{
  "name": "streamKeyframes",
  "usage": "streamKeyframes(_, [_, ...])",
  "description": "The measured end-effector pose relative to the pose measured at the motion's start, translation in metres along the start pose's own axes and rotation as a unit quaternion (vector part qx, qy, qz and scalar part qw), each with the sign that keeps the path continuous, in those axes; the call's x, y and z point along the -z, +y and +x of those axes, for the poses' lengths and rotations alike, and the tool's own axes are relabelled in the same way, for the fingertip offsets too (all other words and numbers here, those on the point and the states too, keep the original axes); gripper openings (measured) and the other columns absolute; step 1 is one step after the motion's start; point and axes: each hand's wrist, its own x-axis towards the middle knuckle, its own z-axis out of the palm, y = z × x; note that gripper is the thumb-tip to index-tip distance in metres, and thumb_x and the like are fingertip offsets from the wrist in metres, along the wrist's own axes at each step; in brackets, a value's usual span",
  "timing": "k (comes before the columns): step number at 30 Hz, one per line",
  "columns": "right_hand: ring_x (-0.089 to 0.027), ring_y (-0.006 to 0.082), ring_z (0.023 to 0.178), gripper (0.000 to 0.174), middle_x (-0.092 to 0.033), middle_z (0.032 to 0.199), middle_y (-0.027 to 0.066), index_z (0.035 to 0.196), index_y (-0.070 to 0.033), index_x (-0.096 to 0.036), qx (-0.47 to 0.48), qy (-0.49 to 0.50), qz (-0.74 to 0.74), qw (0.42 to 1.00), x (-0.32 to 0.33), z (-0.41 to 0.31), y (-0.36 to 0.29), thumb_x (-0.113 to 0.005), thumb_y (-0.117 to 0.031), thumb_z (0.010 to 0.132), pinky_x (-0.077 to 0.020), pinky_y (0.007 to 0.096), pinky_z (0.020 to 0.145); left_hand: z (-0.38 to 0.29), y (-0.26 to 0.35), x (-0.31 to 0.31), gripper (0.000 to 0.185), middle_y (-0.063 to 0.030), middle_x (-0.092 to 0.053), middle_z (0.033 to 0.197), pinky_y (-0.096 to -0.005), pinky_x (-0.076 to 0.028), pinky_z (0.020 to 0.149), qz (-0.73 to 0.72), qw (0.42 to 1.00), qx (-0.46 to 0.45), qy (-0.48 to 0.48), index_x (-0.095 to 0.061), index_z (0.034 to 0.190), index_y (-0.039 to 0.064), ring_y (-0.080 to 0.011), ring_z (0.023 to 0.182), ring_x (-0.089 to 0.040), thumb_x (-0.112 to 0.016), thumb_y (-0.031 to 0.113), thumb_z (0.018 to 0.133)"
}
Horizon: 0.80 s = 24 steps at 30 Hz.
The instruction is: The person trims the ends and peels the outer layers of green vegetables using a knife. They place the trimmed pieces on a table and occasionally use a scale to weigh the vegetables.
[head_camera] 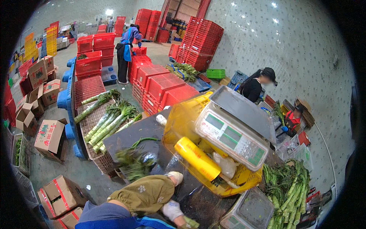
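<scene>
My left hand point(175, 177), in a white glove below an olive flowered sleeve, rests over the dark tabletop point(206, 203). Its fingers are mostly turned away, so its grip is unclear. Beside that forearm lies a blurred bunch of leafy celtuce tops point(134, 163), with clear plastic film near it. My right hand point(172, 210), also white-gloved, is low in the picture, close under the left forearm. A pale green piece point(192, 221), perhaps a celtuce stem, shows by its wrist. What the right fingers hold is hidden.
A yellow crate point(183, 114) carries a digital scale point(231, 128) and a yellow film roll point(197, 159). A second scale point(248, 209) stands nearer. Celtuce is piled right point(288, 191) and left point(111, 126). Red crates point(165, 83), cartons point(50, 137) and several co-workers point(125, 54) are around.
</scene>
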Motion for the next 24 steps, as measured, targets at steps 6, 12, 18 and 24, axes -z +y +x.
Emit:
streamKeyframes(6, [-0.071, 0.0337, 0.088, 0.032, -0.073, 0.099, 0.0165, 0.101, -0.012, -0.073, 0.175, 0.062, 0.096, 0.978, -0.008, -0.014, -0.025, -0.054, -0.036, 0.091, -0.0556, 0.0474, 0.08, -0.093, 0.014, 0.015, 0.038, -0.0172, -0.069, 0.11, -0.038, -0.052, 0.089, -0.259, 0.962, -0.078, 0.039, -0.067, 0.11, 0.002, -0.0316, 0.1, -0.066, -0.06, 0.037, 0.098])
streamKeyframes(12, [-0.068, 0.0353, 0.097, 0.049, -0.072, 0.104, 0.0182, 0.118, -0.004, -0.067, -0.026, 0.049, 0.24, 0.969, 0.136, -0.048, 0.014, -0.056, -0.047, 0.097, -0.0529, 0.0431, 0.087, -0.22, -0.047, -0.001, 0.055, -0.0139, -0.062, 0.133, -0.0371, -0.045, 0.103, -0.462, 0.829, -0.178, -0.26, -0.06, 0.134, 0.002, -0.0227, 0.121, -0.056, -0.057, 0.046, 0.1])
streamKeyframes(18, [-0.063, 0.025, 0.104, 0.037, -0.066, 0.117, 0.0112, 0.12, 0.004, -0.062, 0.079, 0.06, 0.505, 0.857, 0.079, -0.058, 0.067, -0.055, -0.027, 0.101, -0.0493, 0.0364, 0.094, -0.235, 0.001, 0.042, 0.087, -0.0184, -0.049, 0.148, -0.0403, -0.027, 0.12, -0.809, 0.491, -0.319, -0.043, -0.029, 0.153, -0.002, -0.0274, 0.138, -0.045, -0.075, 0.028, 0.086])
streamKeyframes(24, [-0.063, 0.0402, 0.109, 0.043, -0.064, 0.12, 0.0208, 0.132, 0.002, -0.055, -0.039, 0.39, 0.384, 0.836, 0.196, -0.085, 0.002, -0.062, -0.021, 0.096, -0.049, 0.0437, 0.097, -0.213, 0.038, 0.052, 0.065, -0.013, -0.06, 0.134, -0.0396, -0.042, 0.108, -0.773, 0.594, -0.186, 0.125, -0.04, 0.146, -0.003, -0.0227, 0.121, -0.057, -0.067, 0.028, 0.096])
